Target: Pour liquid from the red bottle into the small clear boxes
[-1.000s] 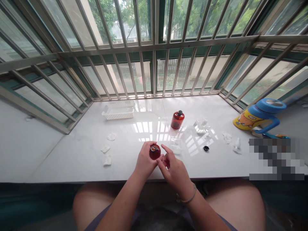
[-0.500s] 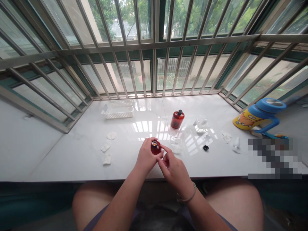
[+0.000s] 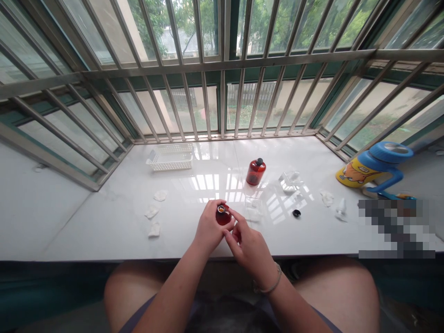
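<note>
My left hand (image 3: 210, 226) is wrapped round a small dark red-brown bottle (image 3: 225, 219), whose uncapped neck faces up toward me. On the bottle's right side rests the index finger of my right hand (image 3: 248, 238); its thumb is near my left thumb, and its other fingers are curled in. The bottle's lower part is hidden by my hands. A black cap (image 3: 296, 213) lies to the right on the counter. Just right of the bottle sits a clear plastic box (image 3: 254, 210). Farther back stands a similar red bottle (image 3: 255, 173) with a black cap on.
On the white counter (image 3: 104, 226) are a white basket (image 3: 169, 158), several crumpled white tissue pieces (image 3: 151, 212) at left, another clear box (image 3: 291, 181), a small white tube (image 3: 342, 210) and a blue-and-yellow flask (image 3: 373, 164) at right. Metal bars (image 3: 222, 64) close the far side.
The bottle and both hands have shifted slightly left, and the bottle's neck has tipped a little toward me. Everything else on the counter stays put.
</note>
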`<state>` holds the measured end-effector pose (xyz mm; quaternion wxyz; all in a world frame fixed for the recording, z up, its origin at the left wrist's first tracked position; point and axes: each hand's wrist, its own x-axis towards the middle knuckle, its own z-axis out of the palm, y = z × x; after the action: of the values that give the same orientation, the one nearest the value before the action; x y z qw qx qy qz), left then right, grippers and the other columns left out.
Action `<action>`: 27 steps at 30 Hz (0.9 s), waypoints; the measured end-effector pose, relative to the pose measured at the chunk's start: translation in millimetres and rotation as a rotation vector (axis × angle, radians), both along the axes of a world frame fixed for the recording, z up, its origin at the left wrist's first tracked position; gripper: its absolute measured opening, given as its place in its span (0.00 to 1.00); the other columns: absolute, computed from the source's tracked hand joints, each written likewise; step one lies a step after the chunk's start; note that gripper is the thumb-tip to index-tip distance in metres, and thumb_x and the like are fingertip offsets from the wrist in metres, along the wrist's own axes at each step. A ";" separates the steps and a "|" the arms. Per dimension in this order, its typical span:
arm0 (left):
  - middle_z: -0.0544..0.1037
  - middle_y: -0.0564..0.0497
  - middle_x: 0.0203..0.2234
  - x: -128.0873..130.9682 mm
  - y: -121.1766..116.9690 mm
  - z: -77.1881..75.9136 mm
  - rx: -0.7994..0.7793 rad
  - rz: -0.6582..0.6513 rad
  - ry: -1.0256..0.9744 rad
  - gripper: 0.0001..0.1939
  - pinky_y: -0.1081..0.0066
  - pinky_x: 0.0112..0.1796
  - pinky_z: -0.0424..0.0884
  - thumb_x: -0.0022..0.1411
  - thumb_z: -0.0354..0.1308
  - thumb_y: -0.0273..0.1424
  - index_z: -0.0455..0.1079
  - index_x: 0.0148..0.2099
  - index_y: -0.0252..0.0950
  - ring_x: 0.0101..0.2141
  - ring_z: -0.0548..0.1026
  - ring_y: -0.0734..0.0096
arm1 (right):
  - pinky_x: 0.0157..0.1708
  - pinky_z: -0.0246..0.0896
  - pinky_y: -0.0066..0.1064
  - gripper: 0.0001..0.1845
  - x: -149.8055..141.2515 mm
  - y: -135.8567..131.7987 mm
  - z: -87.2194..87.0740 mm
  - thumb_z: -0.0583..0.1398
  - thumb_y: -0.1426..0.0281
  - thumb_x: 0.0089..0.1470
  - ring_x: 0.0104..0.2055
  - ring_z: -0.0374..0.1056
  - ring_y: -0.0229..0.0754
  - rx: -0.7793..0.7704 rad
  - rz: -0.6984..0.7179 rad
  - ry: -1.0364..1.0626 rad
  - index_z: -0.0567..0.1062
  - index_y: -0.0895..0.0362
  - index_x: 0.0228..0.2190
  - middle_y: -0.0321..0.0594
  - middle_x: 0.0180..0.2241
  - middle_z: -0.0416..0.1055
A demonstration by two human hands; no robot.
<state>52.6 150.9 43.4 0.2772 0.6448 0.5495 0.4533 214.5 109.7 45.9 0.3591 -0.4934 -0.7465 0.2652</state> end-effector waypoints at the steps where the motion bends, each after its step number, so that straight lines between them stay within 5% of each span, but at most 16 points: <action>1: 0.77 0.49 0.49 -0.8 -2.5 -1.7 0.009 0.000 -0.004 0.25 0.59 0.51 0.77 0.56 0.70 0.24 0.71 0.55 0.43 0.48 0.79 0.60 | 0.30 0.65 0.30 0.30 -0.6 -0.8 -0.1 0.57 0.61 0.72 0.28 0.71 0.40 0.006 0.005 -0.006 0.60 0.53 0.71 0.30 0.27 0.71; 17: 0.78 0.49 0.49 -2.6 -9.0 -20.1 0.113 0.029 -0.022 0.26 0.59 0.52 0.78 0.58 0.71 0.26 0.70 0.57 0.43 0.48 0.80 0.60 | 0.35 0.68 0.32 0.28 -5.7 -4.2 3.2 0.55 0.64 0.74 0.31 0.73 0.41 0.088 0.088 -0.078 0.64 0.51 0.71 0.39 0.35 0.79; 22: 0.78 0.48 0.50 -1.5 -9.6 -17.7 0.126 0.033 -0.010 0.26 0.59 0.52 0.78 0.57 0.69 0.24 0.70 0.56 0.43 0.50 0.79 0.59 | 0.30 0.65 0.30 0.32 -4.1 -6.2 1.7 0.56 0.61 0.73 0.27 0.70 0.40 0.088 0.019 -0.036 0.59 0.53 0.73 0.32 0.27 0.73; 27: 0.77 0.48 0.51 -1.5 -9.9 -16.7 0.123 0.036 0.035 0.25 0.57 0.56 0.76 0.60 0.71 0.28 0.69 0.57 0.43 0.52 0.78 0.58 | 0.34 0.68 0.32 0.19 12.1 -1.4 -3.7 0.58 0.65 0.72 0.28 0.69 0.40 0.224 -0.113 0.008 0.70 0.54 0.61 0.33 0.29 0.72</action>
<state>51.1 141.0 26.7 0.2193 0.6582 0.5371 0.4798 226.6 108.3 42.2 0.4295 -0.4904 -0.7409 0.1613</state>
